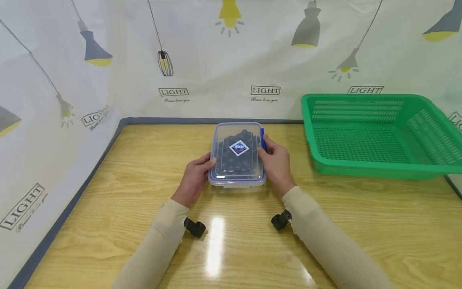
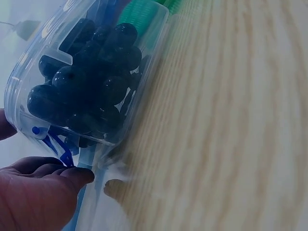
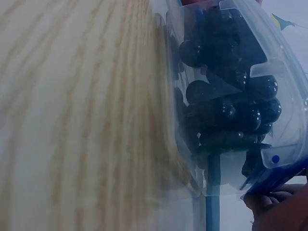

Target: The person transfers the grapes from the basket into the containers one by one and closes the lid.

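A clear plastic food container [image 1: 236, 177] with a blue-edged lid sits on the table in front of me, packed with dark round grapes [image 2: 72, 82]. My left hand [image 1: 195, 176] holds its left side, thumb on the lid's rim; in the left wrist view, fingers are at a blue latch [image 2: 61, 150] on that side. At the right side, my right hand [image 1: 277, 162] has its thumb on the lid edge and its fingers curled at another blue latch [image 3: 276, 179], which stands out from the wall. A diamond-shaped label [image 1: 239, 148] marks the lid.
To the right stands a green plastic basket [image 1: 375, 167] with slotted walls. The wooden table [image 1: 144, 160] ends at the back and left against a white wall covering [image 1: 216, 64] printed with lamps.
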Tool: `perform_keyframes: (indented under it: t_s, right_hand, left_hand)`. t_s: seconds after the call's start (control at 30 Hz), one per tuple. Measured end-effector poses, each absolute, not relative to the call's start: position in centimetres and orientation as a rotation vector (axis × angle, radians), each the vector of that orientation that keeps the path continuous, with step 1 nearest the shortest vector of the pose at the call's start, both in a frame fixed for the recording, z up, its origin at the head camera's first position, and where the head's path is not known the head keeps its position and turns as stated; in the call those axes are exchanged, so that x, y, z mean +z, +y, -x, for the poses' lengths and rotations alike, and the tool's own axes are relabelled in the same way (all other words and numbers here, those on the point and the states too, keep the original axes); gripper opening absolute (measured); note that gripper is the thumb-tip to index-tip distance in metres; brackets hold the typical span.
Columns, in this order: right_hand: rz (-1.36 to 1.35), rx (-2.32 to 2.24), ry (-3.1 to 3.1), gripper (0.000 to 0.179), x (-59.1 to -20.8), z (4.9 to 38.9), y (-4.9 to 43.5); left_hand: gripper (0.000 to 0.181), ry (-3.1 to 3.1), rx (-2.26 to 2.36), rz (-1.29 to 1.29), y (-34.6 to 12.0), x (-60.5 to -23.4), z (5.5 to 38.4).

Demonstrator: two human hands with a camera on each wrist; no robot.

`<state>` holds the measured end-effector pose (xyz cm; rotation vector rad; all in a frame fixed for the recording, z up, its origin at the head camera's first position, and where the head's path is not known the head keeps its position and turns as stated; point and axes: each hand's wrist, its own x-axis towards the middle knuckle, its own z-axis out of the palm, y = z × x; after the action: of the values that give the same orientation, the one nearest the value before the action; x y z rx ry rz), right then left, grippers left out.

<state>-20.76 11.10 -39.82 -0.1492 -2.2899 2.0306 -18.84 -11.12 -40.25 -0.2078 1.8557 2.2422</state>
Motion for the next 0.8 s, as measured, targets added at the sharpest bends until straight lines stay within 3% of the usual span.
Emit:
perform_keyframes:
  t_s: [0.53,0.8]
  right_hand:
    - [0.132,2.106,-2.191,0.051,-40.2,20.9,11.0]
    - [0.156,2.115,-2.193,0.051,-40.2,20.7,11.0]
  left_hand:
    - [0.062,1.748,2.314,0.23,-11.4,-40.5,19.4]
    - [0.062,2.142,2.209,0.252,-11.2,-39.5,19.1]
